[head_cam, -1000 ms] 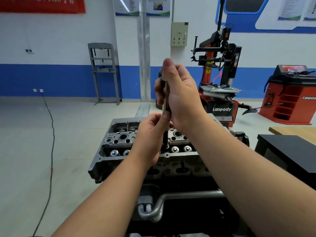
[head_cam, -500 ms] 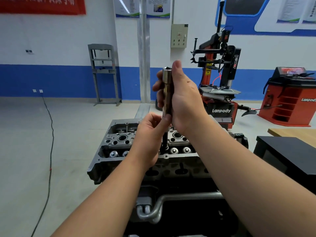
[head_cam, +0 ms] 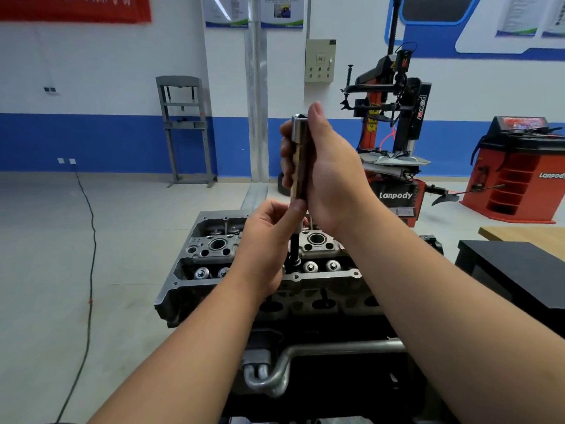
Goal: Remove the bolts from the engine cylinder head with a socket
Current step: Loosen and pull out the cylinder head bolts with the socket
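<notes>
A long metal socket (head_cam: 299, 154) stands upright above the grey engine cylinder head (head_cam: 214, 243). My right hand (head_cam: 330, 175) grips the socket's barrel, with its open top end showing above my fingers. Just below, my left hand (head_cam: 266, 246) pinches the socket's lower end with thumb and fingers. From there a dark bolt shaft (head_cam: 295, 246) runs down to the middle of the head. Round valve caps (head_cam: 310, 266) line the head's near side.
A red and black tyre changer (head_cam: 394, 148) stands behind the engine. Further right is a red wheel balancer (head_cam: 516, 172). A black bench (head_cam: 513, 270) and a wooden top (head_cam: 526, 235) lie to the right. A grey press frame (head_cam: 183, 130) stands by the wall; a cable (head_cam: 90, 240) crosses the floor at left.
My right hand has shifted on the socket, so its top end, hidden a second ago, now shows above my fingers. My left hand stays at the socket's lower end.
</notes>
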Available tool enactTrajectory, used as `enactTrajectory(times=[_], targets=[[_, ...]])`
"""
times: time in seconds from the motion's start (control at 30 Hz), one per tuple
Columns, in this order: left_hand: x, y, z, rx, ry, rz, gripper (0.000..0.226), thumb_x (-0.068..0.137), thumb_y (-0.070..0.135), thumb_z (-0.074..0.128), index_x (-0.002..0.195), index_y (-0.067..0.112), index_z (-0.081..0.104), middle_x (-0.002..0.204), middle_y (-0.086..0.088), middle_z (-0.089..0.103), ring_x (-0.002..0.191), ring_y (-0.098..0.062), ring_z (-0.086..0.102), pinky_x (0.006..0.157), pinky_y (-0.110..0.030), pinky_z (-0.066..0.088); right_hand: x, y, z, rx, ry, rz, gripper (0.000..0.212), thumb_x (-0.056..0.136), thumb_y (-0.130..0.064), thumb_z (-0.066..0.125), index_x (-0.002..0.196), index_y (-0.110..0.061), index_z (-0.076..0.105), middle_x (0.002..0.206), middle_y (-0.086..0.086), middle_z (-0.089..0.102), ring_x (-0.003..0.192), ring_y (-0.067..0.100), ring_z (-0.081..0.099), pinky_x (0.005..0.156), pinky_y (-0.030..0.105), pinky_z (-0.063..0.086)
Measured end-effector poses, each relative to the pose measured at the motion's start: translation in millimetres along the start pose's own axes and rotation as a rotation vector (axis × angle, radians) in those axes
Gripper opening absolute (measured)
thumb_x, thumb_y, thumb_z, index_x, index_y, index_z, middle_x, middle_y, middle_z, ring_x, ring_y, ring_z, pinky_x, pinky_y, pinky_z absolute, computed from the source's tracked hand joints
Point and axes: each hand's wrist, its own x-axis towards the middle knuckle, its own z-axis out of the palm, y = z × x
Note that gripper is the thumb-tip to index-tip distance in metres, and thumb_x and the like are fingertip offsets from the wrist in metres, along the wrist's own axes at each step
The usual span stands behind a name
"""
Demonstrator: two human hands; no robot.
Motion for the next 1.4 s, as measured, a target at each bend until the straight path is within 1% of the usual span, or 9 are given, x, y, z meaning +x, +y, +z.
enactTrajectory(times=[0.2,0.3,0.47,0.57,0.73,0.9,1.17,1.3,1.4], targets=[[-2.8,0.6,-1.6,0.041,-0.113,-0.024,0.045,0.097,0.064,0.047,0.088,0.029,0.074,0.078,0.013,0.070,0.076,0.000,0.064,0.083,-0.028,0.043,-2.0,5.3,8.4,-0.069,0.027,-0.079,0.036,0.089,-0.054,0.054,0.098,-0.019,0.053,0.058,-0.008,0.047,0.048,0.009,0.037,0.050,0.030,0.030],[-4.9,2.5,-1.3,0.020,-0.112,-0.025,0.041,0.091,0.059,0.051,0.083,0.028,0.076,0.080,0.007,0.070,0.080,-0.005,0.064,0.084,-0.027,0.045,-3.3,7.2,9.6,-0.076,0.073,-0.144,0.028,0.095,-0.047,0.055,0.093,-0.019,0.053,0.063,-0.004,0.054,0.049,0.012,0.042,0.049,0.029,0.034],[-2.6,-0.4,-1.2,-0.005,0.000,0.016,0.035,0.082,0.049,0.074,0.090,0.018,0.061,0.077,0.005,0.061,0.071,-0.006,0.056,0.081,-0.027,0.044,-1.7,1.8,4.0,-0.046,0.055,-0.036,0.046,0.095,-0.056,0.045,0.087,-0.016,0.067,0.065,-0.006,0.058,0.055,0.012,0.050,0.056,0.028,0.041],[-2.8,0.7,-0.9,0.025,-0.053,-0.006,0.037,0.091,0.057,0.060,0.091,0.021,0.064,0.075,0.009,0.062,0.073,-0.005,0.057,0.081,-0.028,0.043,-1.6,2.9,4.4,-0.030,0.021,-0.041,0.044,0.090,-0.057,0.049,0.094,-0.016,0.063,0.060,-0.007,0.051,0.049,0.010,0.041,0.052,0.027,0.035],[-4.8,1.5,-2.9,0.054,-0.128,-0.047,0.042,0.095,0.059,0.049,0.090,0.029,0.078,0.094,0.001,0.075,0.099,-0.013,0.067,0.104,-0.041,0.044,-3.0,8.4,7.3,-0.034,0.069,-0.138,0.028,0.088,-0.045,0.063,0.094,-0.020,0.053,0.062,-0.005,0.054,0.049,0.011,0.043,0.051,0.028,0.037],[-2.0,0.8,-0.1,0.020,0.011,-0.011,0.030,0.085,0.049,0.073,0.087,0.022,0.062,0.073,0.010,0.062,0.068,-0.002,0.055,0.080,-0.028,0.041,-0.5,2.5,0.4,-0.021,0.009,-0.006,0.042,0.092,-0.055,0.050,0.088,-0.018,0.070,0.070,-0.004,0.059,0.059,0.012,0.051,0.059,0.028,0.042],[-4.9,4.9,-0.6,0.021,-0.072,-0.064,0.051,0.095,0.059,0.051,0.104,0.013,0.071,0.100,-0.009,0.071,0.099,-0.019,0.064,0.101,-0.043,0.045,-1.9,11.8,4.1,-0.033,0.049,-0.114,0.029,0.089,-0.050,0.060,0.096,-0.023,0.053,0.064,-0.005,0.054,0.050,0.012,0.041,0.051,0.030,0.031],[-3.4,1.9,-0.5,-0.015,-0.001,-0.015,0.036,0.086,0.052,0.072,0.091,0.018,0.062,0.083,0.001,0.062,0.078,-0.010,0.056,0.084,-0.032,0.042,1.0,7.9,-1.7,0.007,0.039,-0.008,0.045,0.090,-0.058,0.049,0.082,-0.022,0.073,0.070,-0.003,0.062,0.058,0.012,0.052,0.056,0.029,0.042],[-2.5,1.6,0.4,0.007,-0.022,-0.016,0.033,0.085,0.051,0.072,0.096,0.019,0.066,0.084,0.001,0.064,0.080,-0.011,0.056,0.082,-0.030,0.042,1.8,7.4,-0.8,-0.009,0.020,0.009,0.058,0.088,-0.069,0.042,0.081,-0.017,0.069,0.059,-0.004,0.052,0.049,0.012,0.042,0.050,0.029,0.034]])
